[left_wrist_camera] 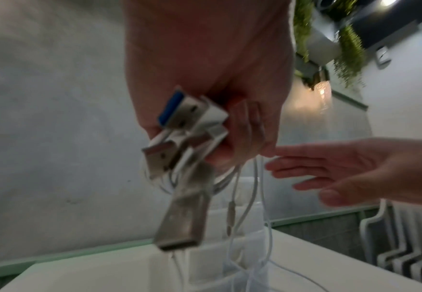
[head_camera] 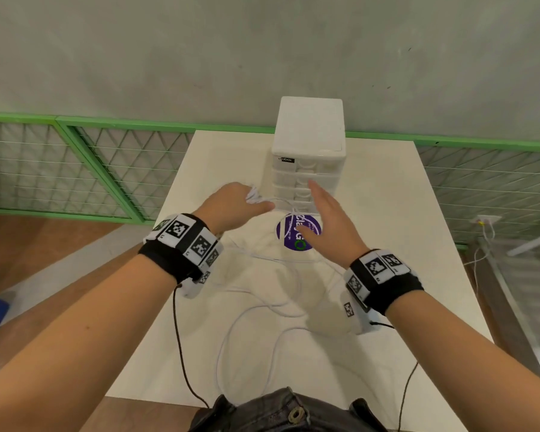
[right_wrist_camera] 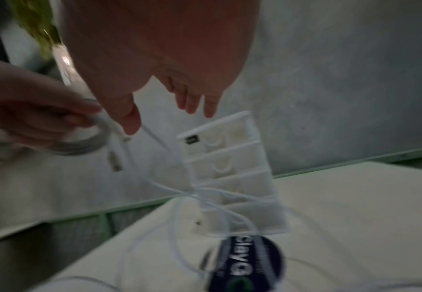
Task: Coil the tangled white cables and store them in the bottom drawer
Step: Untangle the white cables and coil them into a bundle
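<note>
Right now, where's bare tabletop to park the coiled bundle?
Free: the cream tabletop right of the white plastic drawer tower, out to the right edge, and the back-left strip beside the tower. Crowded: loose white cables loop from the round purple sticker to the near edge, between both wrists.

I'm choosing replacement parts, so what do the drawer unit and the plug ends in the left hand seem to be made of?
Drawer unit: looks like moulded plastic, white with a slight gloss and translucent drawer fronts; rounded edges suggest moulding. Plug ends gripped by the left hand: dull grey metal shells, probably steel, set in white plastic housings; one shows a blue insert. Blur leaves the finish uncertain.
</note>
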